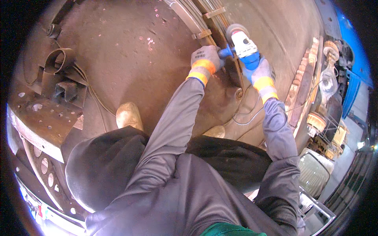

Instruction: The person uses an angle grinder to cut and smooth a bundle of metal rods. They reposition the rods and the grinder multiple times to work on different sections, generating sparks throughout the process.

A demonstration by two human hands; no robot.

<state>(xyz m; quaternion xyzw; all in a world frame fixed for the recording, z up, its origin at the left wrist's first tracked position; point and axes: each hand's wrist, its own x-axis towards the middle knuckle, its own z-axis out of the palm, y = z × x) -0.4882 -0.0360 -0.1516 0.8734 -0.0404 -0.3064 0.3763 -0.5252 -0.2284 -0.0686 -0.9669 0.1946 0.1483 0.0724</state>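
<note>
My left hand (206, 59), in a grey glove with an orange and yellow cuff, is closed round the blue side handle (226, 52) of an angle grinder. The grinder (245, 45) has a white head and a blue body. Round that body my right hand (263, 72) is closed, in a matching glove. A round disc (237, 30) at the far end of the tool is tilted and looks blurred. Beneath lies a stack of long steel leaf springs (188, 17) with clamp bands; one leaf ends in a rolled eye (239, 93). Whether the disc touches the steel, I cannot tell.
A thin cable (248, 122) curves over the brown floor below the grinder. Rusty long bars (300, 84) and an axle (327, 80) lie to the right. At the left are a short pipe piece (59, 61) and a perforated steel beam (43, 118). My shoes (129, 116) stand close by.
</note>
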